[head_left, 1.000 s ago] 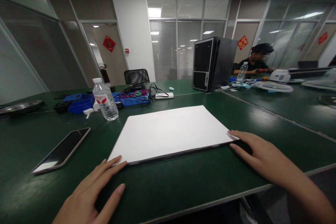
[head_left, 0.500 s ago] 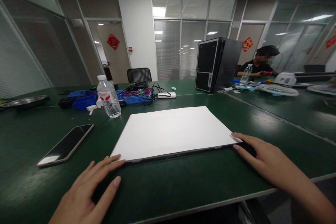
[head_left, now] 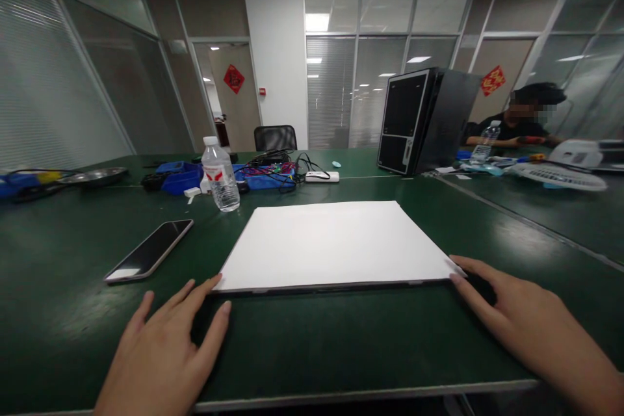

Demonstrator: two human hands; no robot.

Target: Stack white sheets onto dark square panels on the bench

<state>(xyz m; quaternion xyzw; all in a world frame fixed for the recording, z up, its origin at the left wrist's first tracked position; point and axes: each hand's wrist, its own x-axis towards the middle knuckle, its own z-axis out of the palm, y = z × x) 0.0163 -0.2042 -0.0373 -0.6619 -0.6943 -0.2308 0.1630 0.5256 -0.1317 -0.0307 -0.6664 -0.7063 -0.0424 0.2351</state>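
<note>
A flat white board (head_left: 336, 244) with a thin dark edge lies on the green table (head_left: 341, 338) in front of me. My left hand (head_left: 163, 351) rests flat on the table with fingers spread, its fingertips touching the board's near left corner. My right hand (head_left: 519, 318) lies open at the near right corner, fingertips against the board's edge. Neither hand holds anything.
A dark phone (head_left: 150, 250) lies left of the board, a water bottle (head_left: 220, 174) behind it. Blue trays with tangled cables (head_left: 266, 175) and a white adapter (head_left: 322, 176) sit farther back. A black computer case (head_left: 424, 118) stands at the right. A seated person (head_left: 517, 123) works beyond it.
The view has turned, so the board now lies squarer to me. Both hands stay at its near corners, fingers still spread.
</note>
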